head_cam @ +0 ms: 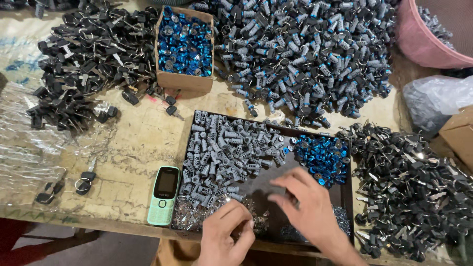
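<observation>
My left hand [227, 231] curls over small silvery metal bits [197, 216] at the near edge of a shallow dark tray [348, 194], fingertips pinched together, though I cannot tell what they grip. My right hand [308, 209] is loosely open, fingers reaching toward the grey lock cylinders [224, 152] piled in the tray, holding nothing that I can see. Blue caps [322, 157] fill the tray's far right corner. A mint green phone [164, 195] lies just left of the tray.
</observation>
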Available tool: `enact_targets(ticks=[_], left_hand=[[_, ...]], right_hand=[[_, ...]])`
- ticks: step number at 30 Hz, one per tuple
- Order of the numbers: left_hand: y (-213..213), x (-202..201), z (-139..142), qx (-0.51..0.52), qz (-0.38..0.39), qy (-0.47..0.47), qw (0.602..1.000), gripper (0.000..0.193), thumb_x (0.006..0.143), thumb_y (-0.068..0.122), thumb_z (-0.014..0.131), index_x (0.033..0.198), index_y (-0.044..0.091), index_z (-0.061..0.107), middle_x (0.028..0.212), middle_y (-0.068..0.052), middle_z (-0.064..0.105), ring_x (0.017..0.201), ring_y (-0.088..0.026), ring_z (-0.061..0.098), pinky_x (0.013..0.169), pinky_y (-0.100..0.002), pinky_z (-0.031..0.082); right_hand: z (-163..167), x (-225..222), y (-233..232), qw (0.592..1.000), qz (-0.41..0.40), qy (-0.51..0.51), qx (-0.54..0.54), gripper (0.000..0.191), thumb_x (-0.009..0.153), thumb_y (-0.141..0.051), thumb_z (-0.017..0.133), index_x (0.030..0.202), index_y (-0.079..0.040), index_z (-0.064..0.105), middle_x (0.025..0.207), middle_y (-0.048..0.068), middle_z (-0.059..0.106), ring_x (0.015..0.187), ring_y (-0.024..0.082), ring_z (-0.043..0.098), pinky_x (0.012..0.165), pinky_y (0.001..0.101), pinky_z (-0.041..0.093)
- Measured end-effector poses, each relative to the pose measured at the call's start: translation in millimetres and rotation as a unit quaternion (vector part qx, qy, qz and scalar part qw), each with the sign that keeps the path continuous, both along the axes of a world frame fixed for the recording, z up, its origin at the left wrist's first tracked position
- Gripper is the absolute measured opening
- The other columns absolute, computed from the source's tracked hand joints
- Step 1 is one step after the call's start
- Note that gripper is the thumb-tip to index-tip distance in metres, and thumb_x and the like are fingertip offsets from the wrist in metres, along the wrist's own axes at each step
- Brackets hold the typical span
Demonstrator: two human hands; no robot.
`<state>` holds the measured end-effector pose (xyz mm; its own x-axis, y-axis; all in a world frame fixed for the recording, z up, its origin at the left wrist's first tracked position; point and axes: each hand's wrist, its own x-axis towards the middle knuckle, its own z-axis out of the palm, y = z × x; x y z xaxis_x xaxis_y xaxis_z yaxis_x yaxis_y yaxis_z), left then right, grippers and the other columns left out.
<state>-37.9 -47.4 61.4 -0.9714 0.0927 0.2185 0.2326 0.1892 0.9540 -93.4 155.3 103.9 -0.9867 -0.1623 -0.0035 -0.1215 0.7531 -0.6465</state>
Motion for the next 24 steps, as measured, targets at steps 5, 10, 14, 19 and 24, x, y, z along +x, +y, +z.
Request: enact_targets(ticks=[5,10,14,19,24], left_hand=[[8,1,-9,-0.131,0.036,0.162,0.977,0.029,0.063,0.002,0.072,0.091,0.007,0.067,0.080,-0.009,0.056,0.069,-0.026,0.063,0.058,-0.035,0.051],[7,0,-23,-0.125,0.032,0.189,0.973,0.033,0.057,0.008,0.075,0.089,0.008,0.068,0.078,-0.008,0.051,0.067,-0.025,0.061,0.055,-0.035,0.051],[11,3,-34,-0.148,0.058,0.213,0.964,0.029,0.060,0.014,0.075,0.087,0.011,0.066,0.080,-0.006,0.049,0.071,-0.021,0.064,0.059,-0.032,0.056],[17,6,-41,-0.195,0.047,0.262,0.944,0.032,0.064,0.023,0.075,0.093,0.012,0.067,0.085,-0.006,0.053,0.076,-0.023,0.066,0.062,-0.034,0.058],[19,4,-47,-0.238,0.054,0.265,0.933,0.027,0.071,0.029,0.075,0.091,0.015,0.063,0.079,-0.005,0.049,0.071,-0.021,0.063,0.057,-0.034,0.056]], right_hand=[[3,-55,-27,0.977,0.112,0.175,0.055,0.021,0.082,-0.010,0.077,0.102,-0.011,0.074,0.099,0.009,0.061,0.075,0.027,0.067,0.065,0.0375,0.054],[4,-76,-50,0.966,0.162,0.182,0.090,0.020,0.080,-0.011,0.077,0.099,-0.010,0.072,0.103,0.009,0.061,0.076,0.028,0.067,0.064,0.0387,0.054],[14,-83,-37,0.971,0.106,0.202,0.072,0.019,0.080,-0.012,0.075,0.098,-0.009,0.070,0.104,0.009,0.066,0.076,0.024,0.070,0.061,0.0349,0.055],[20,-130,-10,0.983,0.024,0.160,0.081,0.018,0.085,-0.008,0.071,0.103,-0.006,0.072,0.097,0.009,0.070,0.071,0.025,0.068,0.064,0.0363,0.054],[0,-165,-15,0.984,0.069,0.120,0.113,0.017,0.082,-0.011,0.072,0.099,-0.007,0.075,0.092,0.010,0.070,0.075,0.030,0.068,0.068,0.0407,0.054]])
